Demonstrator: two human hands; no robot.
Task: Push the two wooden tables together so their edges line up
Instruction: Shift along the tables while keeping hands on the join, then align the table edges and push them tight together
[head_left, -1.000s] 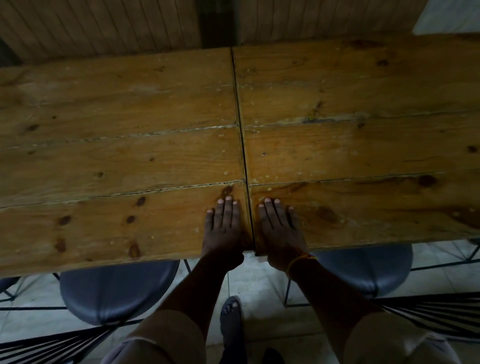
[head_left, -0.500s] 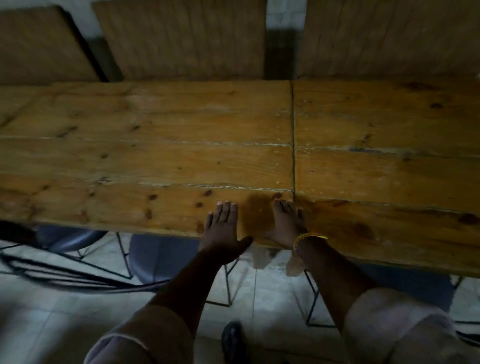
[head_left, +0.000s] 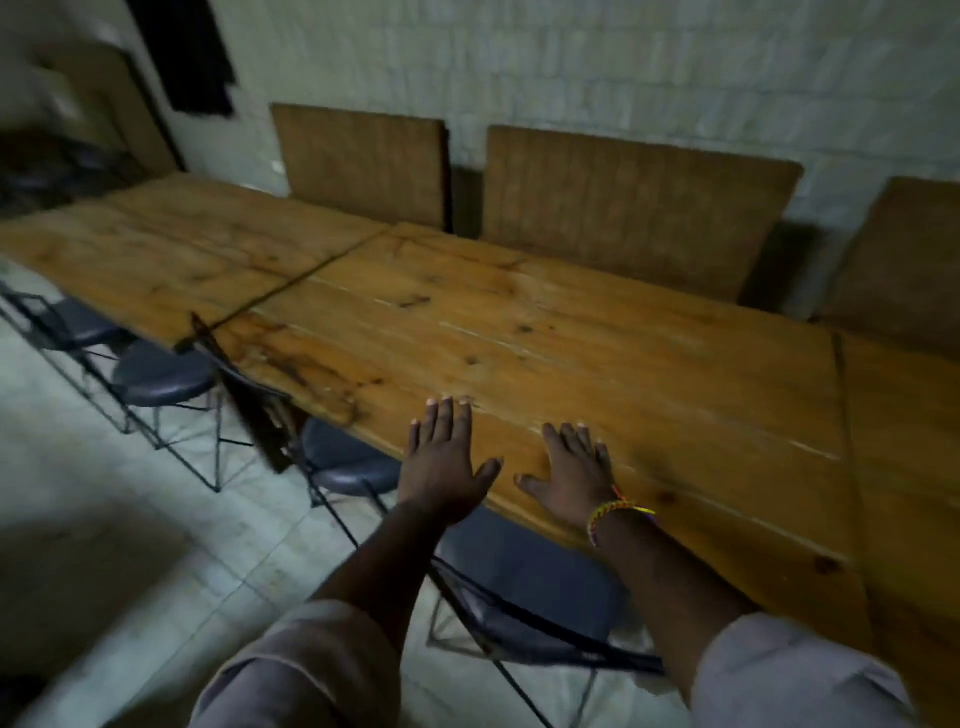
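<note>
A long row of plank-topped wooden tables runs along the wall. My hands rest at the front edge of the middle table (head_left: 545, 353). My left hand (head_left: 444, 462) lies flat with fingers apart, its palm partly past the edge. My right hand (head_left: 571, 470), with a coloured bracelet at the wrist, is pressed flat on the top. Neither holds anything. A dark, slightly open gap (head_left: 291, 291) separates this table from the left table (head_left: 171, 249), whose front edge sits a little offset. On the right, a thin tight seam (head_left: 844, 431) joins the right table (head_left: 904, 467).
Blue-grey stools on black wire frames (head_left: 161, 374) (head_left: 524, 587) stand tucked under the front edge. A dark chair back (head_left: 249, 400) leans by the gap. Wooden panels (head_left: 628, 208) stand against the white brick wall. Pale tiled floor (head_left: 130, 545) lies to my left.
My view has swung left and up. Both hands have left the seam they straddled and slid left along the front edge; that seam now lies far to the right.
</note>
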